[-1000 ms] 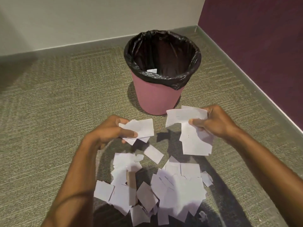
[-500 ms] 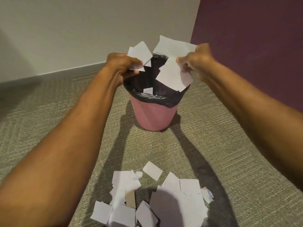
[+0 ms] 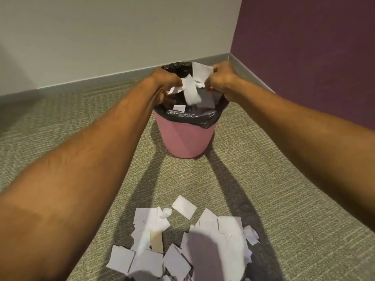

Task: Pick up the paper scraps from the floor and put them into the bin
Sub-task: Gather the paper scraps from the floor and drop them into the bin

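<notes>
Left hand [image 3: 165, 83] and right hand [image 3: 222, 82], each clenched on paper scraps [image 3: 200, 72], over bin [image 3: 185, 138].

We're seeing two bare arms here: the left forearm [image 3: 81, 179] and the right forearm [image 3: 304, 126] run uncovered right to the edge of our view, with fine hair showing along the left one. The left hand [image 3: 165, 82] and right hand [image 3: 222, 82] are bare too, knuckles standing out.

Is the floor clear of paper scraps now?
No, a pile of paper scraps lies on the carpet before the pink bin.
</notes>
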### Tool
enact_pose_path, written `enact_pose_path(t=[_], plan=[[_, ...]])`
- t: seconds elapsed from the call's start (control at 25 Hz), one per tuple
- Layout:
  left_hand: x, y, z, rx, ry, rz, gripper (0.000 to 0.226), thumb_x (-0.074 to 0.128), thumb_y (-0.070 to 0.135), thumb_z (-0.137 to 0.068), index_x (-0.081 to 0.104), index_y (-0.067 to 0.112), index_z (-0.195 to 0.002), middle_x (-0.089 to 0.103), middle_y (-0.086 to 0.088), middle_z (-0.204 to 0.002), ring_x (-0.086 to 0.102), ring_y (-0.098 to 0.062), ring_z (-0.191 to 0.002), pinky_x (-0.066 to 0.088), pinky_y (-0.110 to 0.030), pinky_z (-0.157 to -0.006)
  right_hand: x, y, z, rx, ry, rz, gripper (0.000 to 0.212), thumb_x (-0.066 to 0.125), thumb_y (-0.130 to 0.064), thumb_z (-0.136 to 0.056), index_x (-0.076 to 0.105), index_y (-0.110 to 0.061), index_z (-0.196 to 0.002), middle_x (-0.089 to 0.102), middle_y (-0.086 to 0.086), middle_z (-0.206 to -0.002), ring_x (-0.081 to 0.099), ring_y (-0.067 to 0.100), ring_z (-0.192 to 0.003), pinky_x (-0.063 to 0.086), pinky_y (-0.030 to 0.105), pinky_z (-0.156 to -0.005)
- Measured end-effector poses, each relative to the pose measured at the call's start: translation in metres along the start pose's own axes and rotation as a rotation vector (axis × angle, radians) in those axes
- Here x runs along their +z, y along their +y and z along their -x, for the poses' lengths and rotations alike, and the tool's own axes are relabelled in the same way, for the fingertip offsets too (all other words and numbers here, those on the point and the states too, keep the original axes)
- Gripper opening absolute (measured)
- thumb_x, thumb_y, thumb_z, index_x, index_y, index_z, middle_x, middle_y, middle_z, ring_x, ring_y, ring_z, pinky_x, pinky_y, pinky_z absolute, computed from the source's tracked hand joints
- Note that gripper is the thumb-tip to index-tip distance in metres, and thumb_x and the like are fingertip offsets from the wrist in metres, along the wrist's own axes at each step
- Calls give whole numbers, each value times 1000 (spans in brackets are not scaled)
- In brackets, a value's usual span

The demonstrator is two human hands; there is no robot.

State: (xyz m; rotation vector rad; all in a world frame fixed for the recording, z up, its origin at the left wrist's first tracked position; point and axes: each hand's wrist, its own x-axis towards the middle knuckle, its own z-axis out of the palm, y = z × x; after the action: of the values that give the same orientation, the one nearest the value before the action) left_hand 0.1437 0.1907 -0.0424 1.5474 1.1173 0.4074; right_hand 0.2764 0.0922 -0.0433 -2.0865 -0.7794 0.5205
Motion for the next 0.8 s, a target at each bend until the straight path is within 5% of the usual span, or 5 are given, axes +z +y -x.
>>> enact_pose_path(t=[0.2,0.4,0.56,0.68,0.8], plan=[[-8,-3,4,67,40,5,13,65,21,-88,58,12,-95,50,-8,-82,47,-19,-65,49,-29,-52,9,9,-3,-48,-53,-96,29,51,8,-88,68,-12,-74,67,8,-89,68,29,-94,60,38,-72],[-28,-19,25,237,268,299,15,57,9,-89,59,15,-75,54,-2,-61,48,-11,-48,40,-22,-46,-6,3,23,-146,-86,-207,26,46,13,-87,69,1,-92,71,15,-89,70,20,-77,59,29,-67],[-20,-132,67,172,530,109,23,53,13,-91,50,15,-69,48,3,-60,44,-11,-53,43,-29,-55,-29,35,83,-178,-388,-240,17,54,9,-90,67,2,-99,72,19,-86,68,22,-66,58,29,-59],[15,-243,111,127,86,-257,10,57,25,-90,58,16,-85,64,-3,-78,59,-13,-66,54,-38,-62,-15,98,135,-86,-559,-22,14,60,2,-90,69,-4,-98,71,12,-93,68,19,-77,57,26,-68],[51,-314,156,374,-264,-639,42,64,49,-82,61,19,-111,62,-1,-102,58,-18,-90,51,-40,-79,18,178,178,-24,-749,288,19,70,-8,-86,66,-10,-104,65,1,-103,62,16,-95,49,30,-81]])
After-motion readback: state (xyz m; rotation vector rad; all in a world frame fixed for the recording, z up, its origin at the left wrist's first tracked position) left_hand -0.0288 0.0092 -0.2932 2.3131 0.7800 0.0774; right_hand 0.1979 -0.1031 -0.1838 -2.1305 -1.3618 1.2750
